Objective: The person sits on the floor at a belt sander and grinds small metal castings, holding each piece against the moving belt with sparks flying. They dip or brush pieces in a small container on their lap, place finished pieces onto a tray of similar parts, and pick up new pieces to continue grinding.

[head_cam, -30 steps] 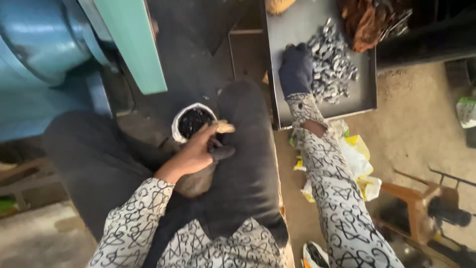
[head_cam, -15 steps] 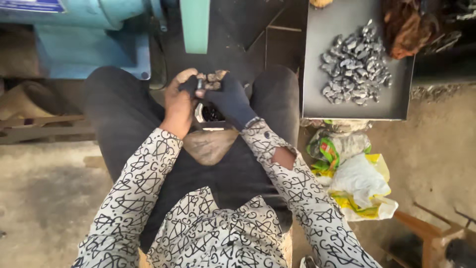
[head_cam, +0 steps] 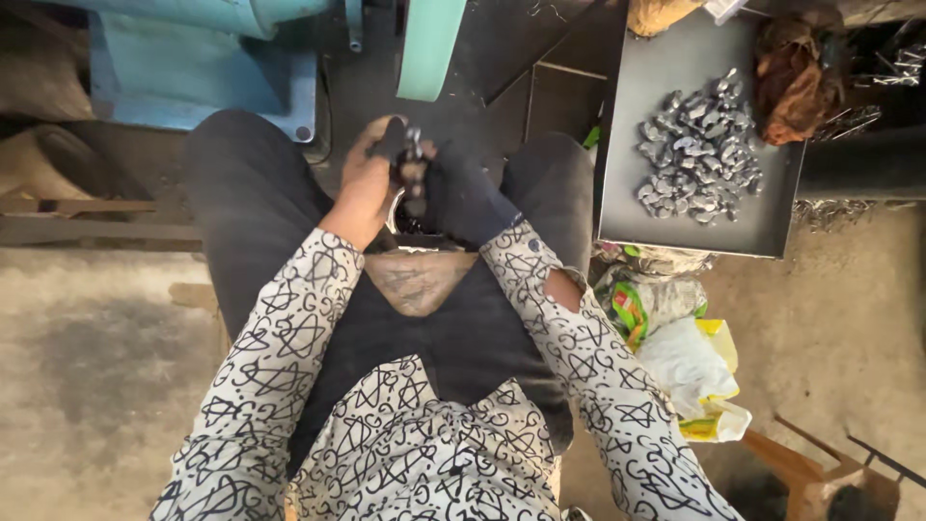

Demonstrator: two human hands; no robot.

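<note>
Over my lap, my bare left hand (head_cam: pixel 365 183) and dark-gloved right hand (head_cam: pixel 455 193) both grip a small, dark, grimy metal part (head_cam: pixel 413 154), shiny at its tip, near the green belt (head_cam: pixel 427 48).

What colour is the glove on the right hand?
Dark navy, almost black, on the right hand; the left hand is bare. Head view shows it best.

We see soft, even daylight, dim at the top; the dark lap swallows detail, and edges bow slightly.
</note>
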